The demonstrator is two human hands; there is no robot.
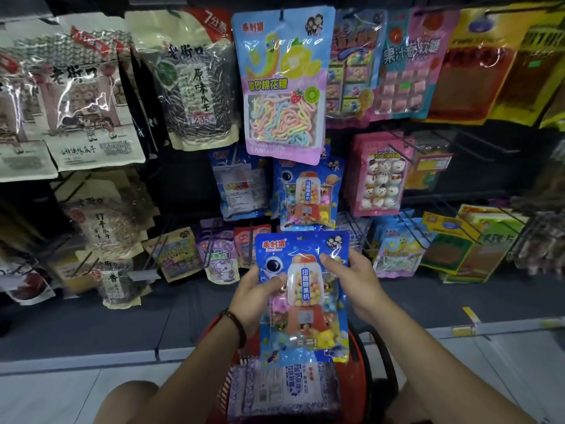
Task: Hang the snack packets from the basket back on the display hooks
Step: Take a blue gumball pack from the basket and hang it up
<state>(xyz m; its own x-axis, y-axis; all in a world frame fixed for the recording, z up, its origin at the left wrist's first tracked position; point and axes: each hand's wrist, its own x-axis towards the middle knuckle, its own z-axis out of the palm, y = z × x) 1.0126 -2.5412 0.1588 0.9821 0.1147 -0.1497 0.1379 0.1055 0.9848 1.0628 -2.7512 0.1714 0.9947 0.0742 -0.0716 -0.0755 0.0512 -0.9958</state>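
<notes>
A blue candy packet (305, 325) printed with a red gumball machine is held upright above the red basket (357, 356). My left hand (255, 293) grips its left edge and my right hand (351, 278) grips its right edge, thumb on the front. A matching blue gumball packet (308, 197) hangs on a display hook straight above it. More packets (281, 390) lie flat inside the basket, partly hidden by the held packet.
The display wall is crowded: sunflower seed bags (88, 96) at left, a rope marshmallow packet (282, 81) at top centre, a pink snowman marshmallow packet (379, 175) at right, yellow and green packs (458, 243) lower right. Bare wire hooks (406, 142) stick out. Grey floor lies below.
</notes>
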